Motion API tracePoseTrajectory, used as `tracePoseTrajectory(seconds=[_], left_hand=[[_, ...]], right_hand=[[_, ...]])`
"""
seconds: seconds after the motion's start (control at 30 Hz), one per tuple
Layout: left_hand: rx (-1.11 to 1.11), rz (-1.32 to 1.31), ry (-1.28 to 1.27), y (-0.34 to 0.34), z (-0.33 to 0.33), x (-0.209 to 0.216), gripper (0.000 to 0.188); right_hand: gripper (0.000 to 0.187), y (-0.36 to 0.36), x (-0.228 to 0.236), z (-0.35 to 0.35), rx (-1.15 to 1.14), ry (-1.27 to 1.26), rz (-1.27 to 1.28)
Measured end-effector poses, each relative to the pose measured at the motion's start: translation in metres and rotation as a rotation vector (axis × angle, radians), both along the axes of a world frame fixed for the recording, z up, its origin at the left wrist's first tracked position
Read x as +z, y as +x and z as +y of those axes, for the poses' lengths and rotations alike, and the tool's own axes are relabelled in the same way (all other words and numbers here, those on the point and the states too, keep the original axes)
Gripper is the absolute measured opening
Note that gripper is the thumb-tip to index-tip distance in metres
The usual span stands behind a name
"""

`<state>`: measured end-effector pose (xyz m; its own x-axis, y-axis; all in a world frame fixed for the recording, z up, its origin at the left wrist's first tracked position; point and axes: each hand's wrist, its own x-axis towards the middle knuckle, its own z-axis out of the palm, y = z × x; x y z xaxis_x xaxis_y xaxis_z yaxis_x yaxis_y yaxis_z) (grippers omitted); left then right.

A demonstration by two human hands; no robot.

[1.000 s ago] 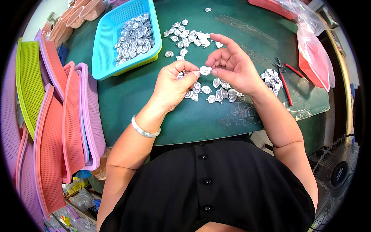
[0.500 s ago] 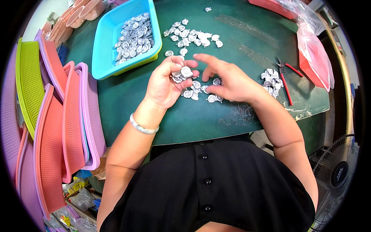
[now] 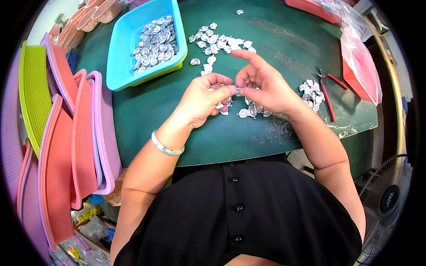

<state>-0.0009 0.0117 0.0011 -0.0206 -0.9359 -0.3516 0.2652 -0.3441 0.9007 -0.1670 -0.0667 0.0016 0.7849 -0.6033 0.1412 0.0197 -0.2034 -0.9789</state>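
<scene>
Between the thumb and finger tips of my two hands is a small silver piece (image 3: 238, 91) with a rose-like swirl. My left hand (image 3: 199, 101), with a pale bangle at its wrist, is closed, and more silver pieces show beneath its fingers. My right hand (image 3: 268, 88) pinches the same piece from the right, its index finger raised. Just below the right hand lies a small group of silver pieces (image 3: 253, 110) on the green table (image 3: 199, 148). Farther off, loose silver pieces (image 3: 217, 43) are scattered. A blue basket (image 3: 116, 53) at the far left holds a heap of them.
Right of my right hand lies another silver pile (image 3: 312, 94) beside red-handled pliers (image 3: 326, 93). A pink bin (image 3: 361, 73) with clear plastic stands at the right edge. Stacked coloured baskets (image 3: 57, 177) crowd the left side. A fan (image 3: 390, 195) stands at lower right.
My left hand has turned over and moved right, from showing pieces in its raised palm. My right hand has come up to meet it, and both fingertips now touch at one piece.
</scene>
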Motion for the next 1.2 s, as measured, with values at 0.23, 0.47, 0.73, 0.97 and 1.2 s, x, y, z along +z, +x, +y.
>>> tracePoseTrajectory(seconds=[0.23,0.47,0.73,0.97,1.2], left_hand=[[-0.001,0.054,-0.018,0.004,0.000,-0.005,0.012],[0.022,0.092,-0.039,0.004,0.000,-0.004,0.012],[0.003,0.060,-0.029,-0.001,0.000,-0.002,0.014],[0.020,0.283,0.019,0.011,0.000,0.002,0.017],[0.065,0.365,-0.180,0.026,-0.002,0.021,0.017]], right_hand=[[0.053,0.000,0.005,-0.006,-0.055,0.262,-0.111],[0.049,-0.004,0.006,-0.009,-0.056,0.327,-0.025],[0.055,-0.006,0.004,-0.010,-0.017,0.287,-0.032],[0.036,-0.050,0.038,-0.037,-0.111,-0.295,0.246],[0.032,-0.124,0.048,-0.048,-0.256,-0.588,0.759]])
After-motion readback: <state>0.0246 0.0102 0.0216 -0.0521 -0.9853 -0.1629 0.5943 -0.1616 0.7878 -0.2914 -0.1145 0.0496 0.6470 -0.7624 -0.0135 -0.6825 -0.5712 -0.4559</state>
